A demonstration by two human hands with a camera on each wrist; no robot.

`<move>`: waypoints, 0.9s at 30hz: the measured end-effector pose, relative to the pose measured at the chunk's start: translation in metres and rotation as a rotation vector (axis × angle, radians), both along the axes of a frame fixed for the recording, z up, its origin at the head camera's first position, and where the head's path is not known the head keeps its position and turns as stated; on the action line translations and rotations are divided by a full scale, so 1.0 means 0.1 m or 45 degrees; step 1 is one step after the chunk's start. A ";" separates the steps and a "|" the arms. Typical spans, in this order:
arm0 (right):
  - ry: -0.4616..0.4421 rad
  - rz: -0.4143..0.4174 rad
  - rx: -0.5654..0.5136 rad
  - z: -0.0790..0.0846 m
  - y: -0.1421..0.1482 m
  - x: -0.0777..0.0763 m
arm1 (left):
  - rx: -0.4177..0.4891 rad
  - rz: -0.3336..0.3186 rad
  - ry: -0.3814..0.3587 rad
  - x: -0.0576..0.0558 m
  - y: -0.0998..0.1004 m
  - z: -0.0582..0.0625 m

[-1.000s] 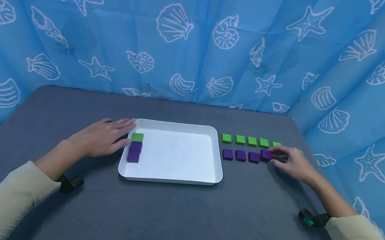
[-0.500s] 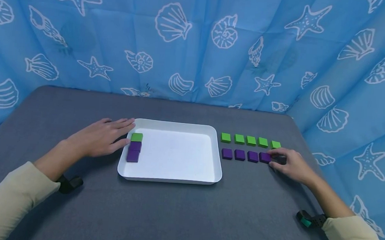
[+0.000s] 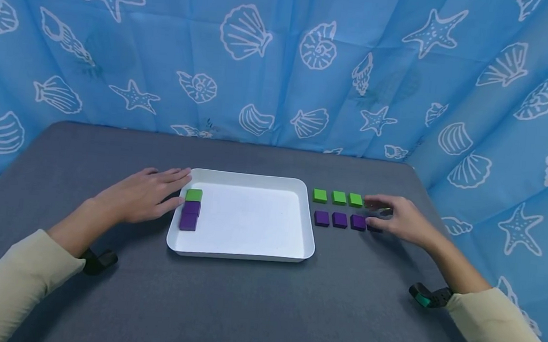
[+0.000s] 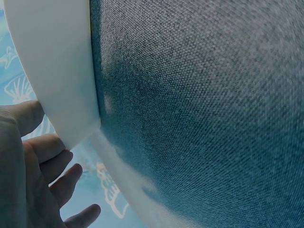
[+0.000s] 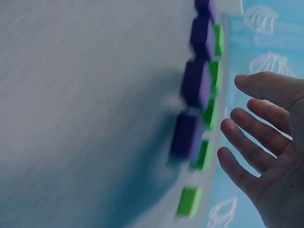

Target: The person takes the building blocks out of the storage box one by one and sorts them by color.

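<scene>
In the head view my left hand (image 3: 141, 195) lies at the left end of a white tray (image 3: 249, 244), its fingertips at the rim. The left wrist view has those fingers (image 4: 45, 147) fairly straight against the tray's side. Inside the tray, one green block (image 3: 193, 195) and two purple blocks (image 3: 188, 221) form a column along the left. My right hand (image 3: 398, 218) hovers over the right end of two block rows, holding nothing. In the right wrist view its fingers are spread apart from the purple blocks (image 5: 186, 135) and green blocks (image 5: 190, 201).
Right of the tray, a row of green blocks (image 3: 339, 198) runs behind a row of purple blocks (image 3: 340, 220); my right hand hides some in the head view. A grey cloth-covered table (image 3: 244, 308) bears everything. Behind hangs a blue shell-patterned curtain (image 3: 283, 59).
My right hand has let go of the purple block at the right end of its row, after setting it down, and moved left and up. The left hand and tray have stayed put.
</scene>
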State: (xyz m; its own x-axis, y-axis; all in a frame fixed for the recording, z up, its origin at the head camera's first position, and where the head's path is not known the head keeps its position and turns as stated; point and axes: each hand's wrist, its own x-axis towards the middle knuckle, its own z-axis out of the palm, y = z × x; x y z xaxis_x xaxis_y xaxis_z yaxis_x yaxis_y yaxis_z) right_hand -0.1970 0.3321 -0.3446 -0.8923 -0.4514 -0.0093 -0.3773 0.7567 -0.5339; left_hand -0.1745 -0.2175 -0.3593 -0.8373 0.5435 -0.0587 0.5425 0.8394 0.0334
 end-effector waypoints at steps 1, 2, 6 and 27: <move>0.002 0.013 -0.008 0.02 -0.06 -0.02 | -0.002 0.001 -0.001 0.00 0.00 0.00; 0.001 0.024 -0.016 0.04 -0.14 -0.04 | -0.003 0.002 -0.002 0.00 0.00 0.00; -0.002 0.084 -0.033 0.12 -0.43 -0.13 | -0.009 0.003 -0.004 0.01 0.00 0.01; -0.091 0.550 0.009 0.36 -2.29 -0.32 | 0.008 -0.022 -0.001 -0.02 -0.03 -0.01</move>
State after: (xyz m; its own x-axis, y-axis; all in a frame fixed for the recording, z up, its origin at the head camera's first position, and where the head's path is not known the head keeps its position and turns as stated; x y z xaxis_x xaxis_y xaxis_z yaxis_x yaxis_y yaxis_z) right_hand -0.2293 0.1034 -0.3084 -0.6188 -0.7826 -0.0684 -0.6221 0.5414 -0.5655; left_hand -0.1765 -0.2201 -0.3604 -0.8278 0.5583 -0.0556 0.5569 0.8297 0.0389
